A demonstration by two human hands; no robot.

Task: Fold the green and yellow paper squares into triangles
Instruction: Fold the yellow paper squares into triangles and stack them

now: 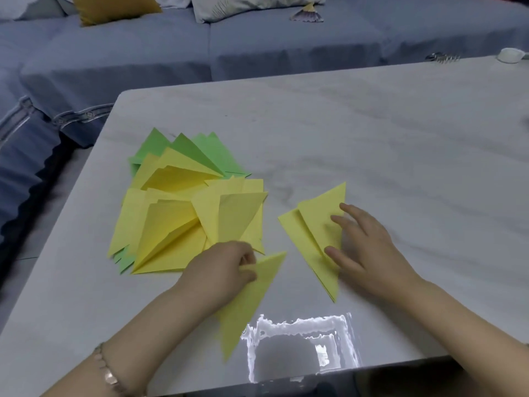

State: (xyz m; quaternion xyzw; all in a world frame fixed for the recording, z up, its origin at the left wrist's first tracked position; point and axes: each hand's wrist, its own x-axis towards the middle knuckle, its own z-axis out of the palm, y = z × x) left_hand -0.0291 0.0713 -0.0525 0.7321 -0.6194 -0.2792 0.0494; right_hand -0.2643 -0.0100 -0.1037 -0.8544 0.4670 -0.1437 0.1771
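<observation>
Fingers (248, 257) of the left hand (226, 270) pinch a creased yellow triangle (246, 310); the right hand (369, 253) presses a second triangle (309, 239) flat, fingers apart, beside a folded yellow-and-green pile (177, 213).

Pale marble table (372, 124) before blue sofa (257, 41)

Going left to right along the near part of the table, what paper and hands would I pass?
A pile of folded green and yellow triangles → left hand pinching a yellow triangle → folded yellow paper → right hand resting on it.
</observation>
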